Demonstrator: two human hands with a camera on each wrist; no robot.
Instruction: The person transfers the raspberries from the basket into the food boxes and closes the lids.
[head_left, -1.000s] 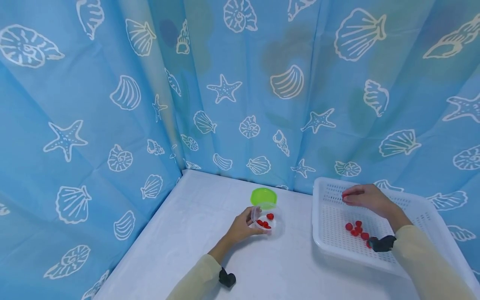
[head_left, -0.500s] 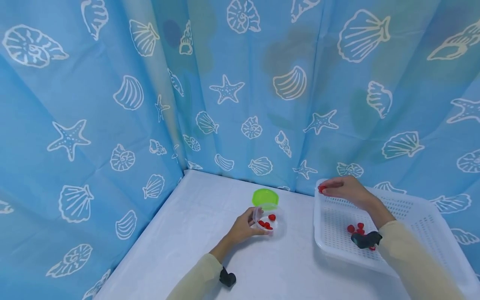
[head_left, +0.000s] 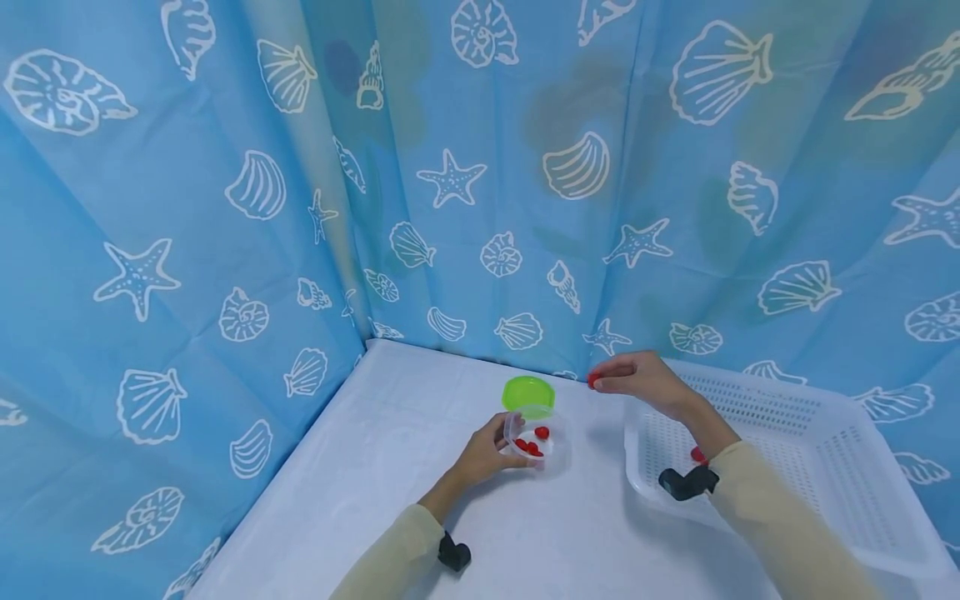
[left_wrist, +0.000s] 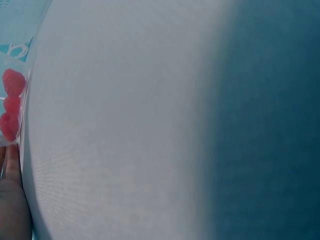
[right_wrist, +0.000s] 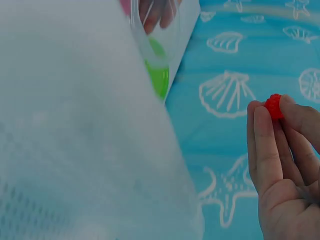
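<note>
My left hand point(head_left: 482, 454) grips a small clear plastic tub point(head_left: 557, 450) from its left side, fingers behind and thumb in front. Several red raspberries point(head_left: 542, 432) lie inside it; the left wrist view shows raspberries point(left_wrist: 13, 82) through its wall. Between thumb and fingertips my right hand point(head_left: 643, 385) pinches one raspberry point(right_wrist: 274, 106), held above the table just left of the basket's far-left corner. A white perforated basket point(head_left: 821, 554) stands under the right forearm. One raspberry point(head_left: 698, 455) shows in it beside the wrist; the arm hides the space behind.
A bright green lid point(head_left: 528, 390) lies on the white-covered table point(head_left: 360, 500) right behind the tub. Blue curtains point(head_left: 480, 208) with shell prints hang along the back and left edges of the table. Each wrist carries a black camera mount point(head_left: 453, 552).
My right hand has carried its raspberry leftward from over the basket, past the basket's rim. The left hand and tub stay put.
</note>
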